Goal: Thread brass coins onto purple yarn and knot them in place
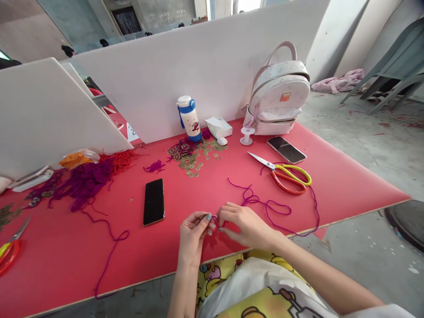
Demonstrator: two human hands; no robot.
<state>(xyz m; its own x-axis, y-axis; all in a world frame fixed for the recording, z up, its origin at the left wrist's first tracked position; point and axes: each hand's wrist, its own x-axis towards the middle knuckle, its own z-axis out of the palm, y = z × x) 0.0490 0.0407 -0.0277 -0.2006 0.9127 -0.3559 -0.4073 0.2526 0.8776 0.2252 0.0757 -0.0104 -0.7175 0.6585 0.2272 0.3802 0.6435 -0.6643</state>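
Observation:
Near the front edge of the red table, my left hand [197, 229] pinches a purple cord between thumb and fingers. Close beside it, my right hand [240, 223] has its fingers closed on the same cord. Whether a small coin sits between the fingertips is hidden. The purple cord [278, 207] trails in loose loops to the right of my hands, past the scissors [285, 173] with yellow and red handles. Left of my hands lies a black phone [154, 202].
Brass-coloured coins [191, 163] lie before a white-and-blue bottle [190, 118]. Purple cord pieces [84, 181] are heaped at left, near other scissors [11, 247]. A tissue pack [219, 128], white spool [247, 136], second phone [286, 149] and backpack [278, 97] stand by the white partition [212, 57].

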